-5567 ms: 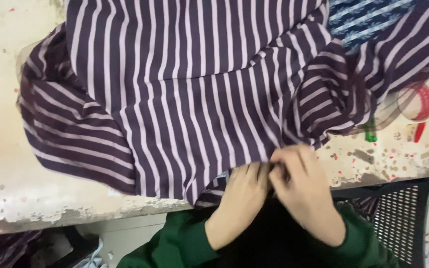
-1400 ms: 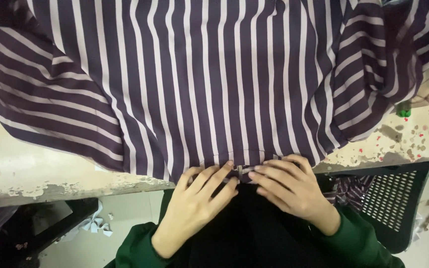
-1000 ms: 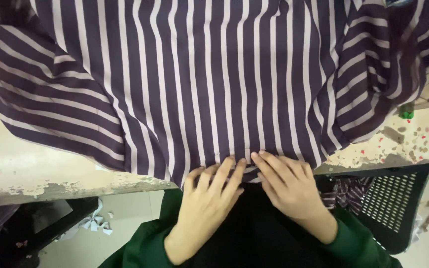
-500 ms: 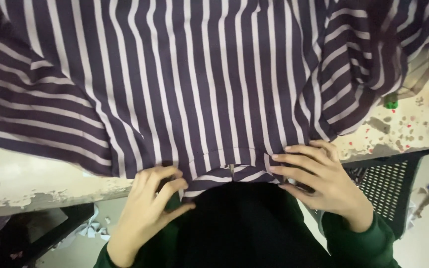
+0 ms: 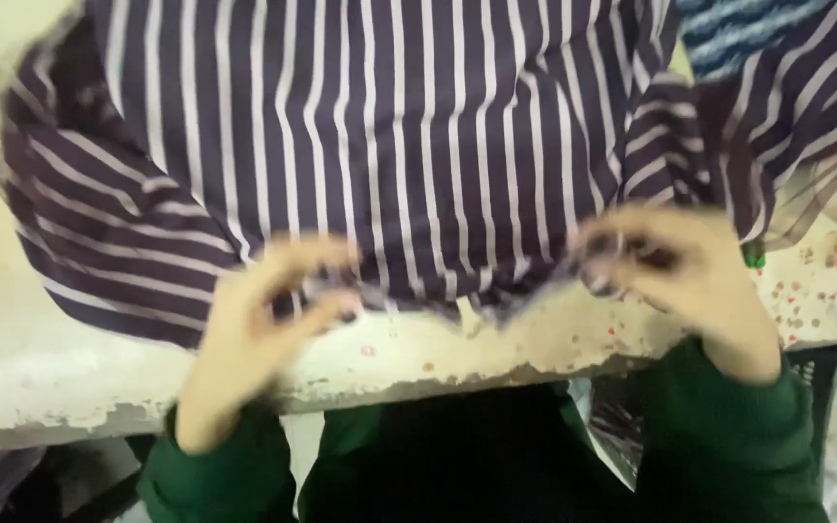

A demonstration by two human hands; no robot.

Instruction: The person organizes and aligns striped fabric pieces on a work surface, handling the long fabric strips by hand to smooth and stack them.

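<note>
Both hands (image 5: 273, 310) (image 5: 675, 276) are motion-blurred; the shirt (image 5: 389, 145) runs off the top edge, hiding the tabletop's (image 5: 31, 358) middle.

Bare worn table (image 5: 70, 387) left; cluttered right edge beside striped shirt (image 5: 389, 145)

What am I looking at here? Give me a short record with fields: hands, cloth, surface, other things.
left hand: pinching the near hem of the striped garment
right hand: gripping the same hem further right
cloth: dark purple with thin pale stripes, spread over the table
surface: pale, chipped near edge, speckled
other things: blue striped cloth at top right
sleeves: green
sharpness: blurred
</note>
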